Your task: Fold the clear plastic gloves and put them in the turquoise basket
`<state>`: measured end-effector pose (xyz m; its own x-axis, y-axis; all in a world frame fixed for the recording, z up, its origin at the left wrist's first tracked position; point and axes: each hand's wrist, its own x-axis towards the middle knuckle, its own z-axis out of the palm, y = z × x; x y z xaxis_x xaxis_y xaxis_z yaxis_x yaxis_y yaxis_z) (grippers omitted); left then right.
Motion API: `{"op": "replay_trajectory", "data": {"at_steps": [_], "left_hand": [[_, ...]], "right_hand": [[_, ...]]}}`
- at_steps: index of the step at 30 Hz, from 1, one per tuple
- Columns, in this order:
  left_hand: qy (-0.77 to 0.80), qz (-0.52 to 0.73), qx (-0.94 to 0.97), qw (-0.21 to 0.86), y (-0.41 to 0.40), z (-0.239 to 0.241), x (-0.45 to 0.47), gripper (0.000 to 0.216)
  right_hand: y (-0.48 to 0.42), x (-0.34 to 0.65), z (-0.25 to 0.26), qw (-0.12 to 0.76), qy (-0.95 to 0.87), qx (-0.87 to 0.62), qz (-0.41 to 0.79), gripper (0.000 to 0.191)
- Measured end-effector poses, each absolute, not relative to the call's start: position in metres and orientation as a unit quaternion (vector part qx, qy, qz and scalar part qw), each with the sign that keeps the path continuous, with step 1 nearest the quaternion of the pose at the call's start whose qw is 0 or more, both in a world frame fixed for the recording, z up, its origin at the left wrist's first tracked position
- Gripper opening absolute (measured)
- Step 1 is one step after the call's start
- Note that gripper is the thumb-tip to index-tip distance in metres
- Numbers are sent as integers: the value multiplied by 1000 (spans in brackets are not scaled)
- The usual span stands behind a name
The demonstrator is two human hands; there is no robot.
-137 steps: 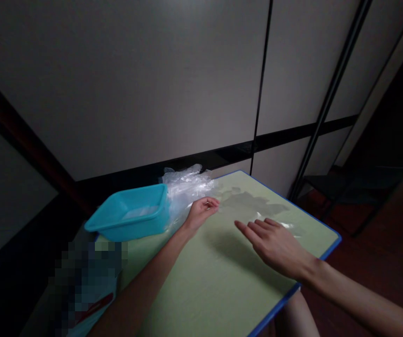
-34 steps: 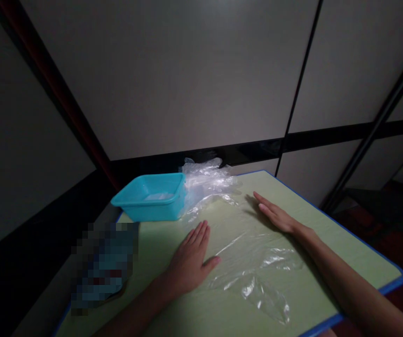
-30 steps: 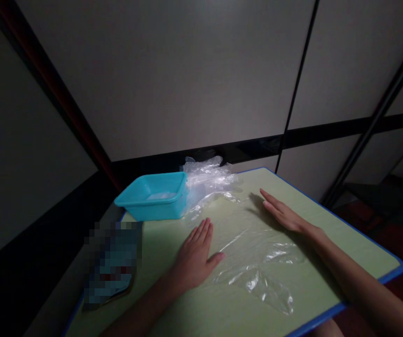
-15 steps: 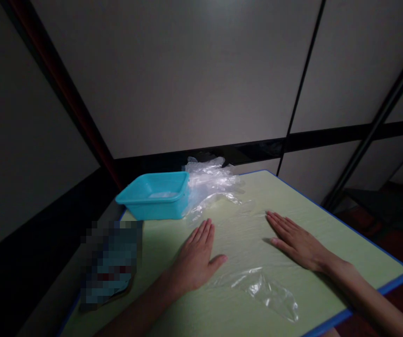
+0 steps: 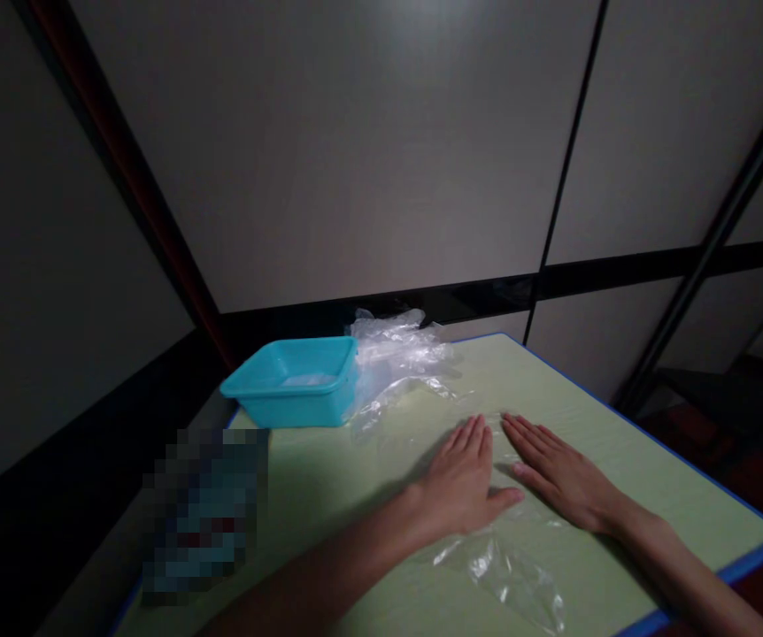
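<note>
A thin clear plastic sheet (image 5: 507, 575) lies spread on the green table (image 5: 653, 495) with a blue edge. My left hand (image 5: 465, 482) lies flat on the sheet, fingers stretched out and together. My right hand (image 5: 558, 469) lies flat beside it, palm down, fingers extended; the two hands sit close side by side, thumbs nearly meeting. Neither hand holds anything. The sheet's crumpled near end shows below my hands.
A turquoise plastic tub (image 5: 295, 380) stands at the table's far left corner, with a heap of crumpled clear plastic (image 5: 398, 345) beside it. A blurred bluish object (image 5: 202, 504) lies at the left edge. Grey wall panels rise behind the table.
My left hand has slid right across the sheet until it lies next to my right hand. Earlier both hands were apart, and the right hand drew nearer along the sheet.
</note>
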<state>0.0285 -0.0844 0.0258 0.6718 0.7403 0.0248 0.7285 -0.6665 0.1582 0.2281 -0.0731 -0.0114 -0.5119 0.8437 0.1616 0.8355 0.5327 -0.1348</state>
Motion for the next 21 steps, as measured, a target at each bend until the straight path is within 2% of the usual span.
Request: {"op": "replay_trajectory", "data": {"at_steps": [5,13,21], "left_hand": [[389,52,917,69,-81,5,33,81],[443,4,895,60,-104,21,-39,73],[464,36,885,32,-114,12,-69,69]], "right_hand": [[-73,230,-14,117,-872,-475,18,60],[-75,229,-10,131,-867,-479,29,62],[-75,231,-9,114,-868,-482,32,62]]}}
